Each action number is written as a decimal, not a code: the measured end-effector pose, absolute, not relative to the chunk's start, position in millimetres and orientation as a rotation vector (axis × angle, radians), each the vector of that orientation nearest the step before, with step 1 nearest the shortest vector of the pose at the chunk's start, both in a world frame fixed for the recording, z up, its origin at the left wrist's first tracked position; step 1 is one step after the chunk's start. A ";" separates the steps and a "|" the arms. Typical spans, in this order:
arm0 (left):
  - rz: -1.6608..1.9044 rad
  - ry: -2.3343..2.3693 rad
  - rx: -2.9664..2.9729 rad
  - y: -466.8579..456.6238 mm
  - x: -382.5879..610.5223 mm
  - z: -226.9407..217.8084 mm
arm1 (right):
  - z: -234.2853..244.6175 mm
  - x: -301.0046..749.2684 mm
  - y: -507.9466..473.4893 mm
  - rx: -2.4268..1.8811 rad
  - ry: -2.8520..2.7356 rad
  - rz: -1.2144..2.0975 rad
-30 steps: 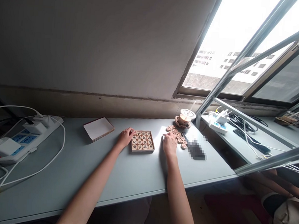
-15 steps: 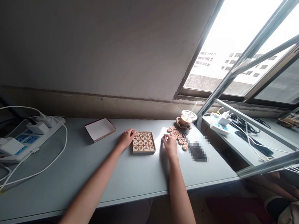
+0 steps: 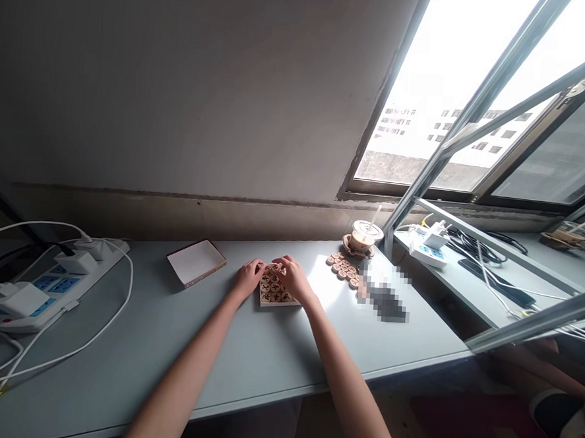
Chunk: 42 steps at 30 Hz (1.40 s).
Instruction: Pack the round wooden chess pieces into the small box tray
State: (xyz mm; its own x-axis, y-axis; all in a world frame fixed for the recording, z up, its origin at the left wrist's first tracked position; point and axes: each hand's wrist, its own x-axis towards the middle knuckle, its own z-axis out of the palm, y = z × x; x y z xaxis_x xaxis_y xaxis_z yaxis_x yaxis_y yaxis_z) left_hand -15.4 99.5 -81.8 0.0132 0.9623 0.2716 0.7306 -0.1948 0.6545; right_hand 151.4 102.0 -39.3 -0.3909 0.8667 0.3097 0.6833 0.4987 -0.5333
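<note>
A shallow box (image 3: 267, 304) of round wooden Chinese chess pieces lies on the grey table before me. Its pieces show dark characters, set in rows. My left hand (image 3: 250, 274), fingers curled, grips the box at its upper left corner. Above the box's upper right part is my right hand (image 3: 293, 277), fingers bent down and closed on a Chinese chess piece (image 3: 283, 270) that is partly hidden by them. The box's right side is covered by that hand. Loose Chinese chess pieces (image 3: 342, 268), marked in red, lie flat in a cluster to the right.
An open box lid (image 3: 195, 262) lies to the left. Behind the loose pieces stands a lidded drink cup (image 3: 365, 233) with a straw, beside a blurred dark object (image 3: 389, 301). A power strip (image 3: 53, 284) with cables covers the table's left end. A metal frame post (image 3: 427, 164) rises at right.
My right hand has moved left from beside the loose pieces to over the box. My left hand has stayed at the box's left corner. The view has shifted slightly.
</note>
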 end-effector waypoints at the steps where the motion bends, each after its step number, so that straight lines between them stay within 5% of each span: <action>1: 0.986 1.739 1.965 99.5 -15.2 -81.6 | -41.8 152.6 102.5 -1.245 -2.172 0.474; 7: 0.987 1.734 1.955 99.5 -14.7 -82.4 | -50.1 174.3 106.5 -1.200 -2.018 0.548; 14: 1.072 1.813 1.939 95.2 -13.5 -78.5 | -53.4 236.9 120.3 -1.854 -1.693 -0.090; 21: 0.668 1.850 2.077 84.2 -28.6 -53.0 | -63.3 252.1 115.3 -2.153 -1.696 -0.229; 28: 0.516 1.673 2.096 82.6 -35.9 -51.2 | -58.9 243.1 112.4 -2.051 -1.716 -0.192; 36: 0.613 1.695 2.084 86.5 -28.1 -61.2 | -43.8 201.4 103.3 -1.189 -2.009 0.435; 42: 0.618 1.725 2.119 88.0 -26.9 -64.5 | -48.7 183.4 100.4 -1.321 -2.172 0.257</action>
State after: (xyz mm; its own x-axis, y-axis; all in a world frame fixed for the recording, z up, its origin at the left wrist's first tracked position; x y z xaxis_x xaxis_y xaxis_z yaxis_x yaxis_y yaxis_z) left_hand -26.9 88.0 -64.5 0.1689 0.9785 0.1186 0.8314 -0.2061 0.5161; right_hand 183.4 100.4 -48.7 -0.3433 0.8611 0.3751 0.7500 0.4917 -0.4424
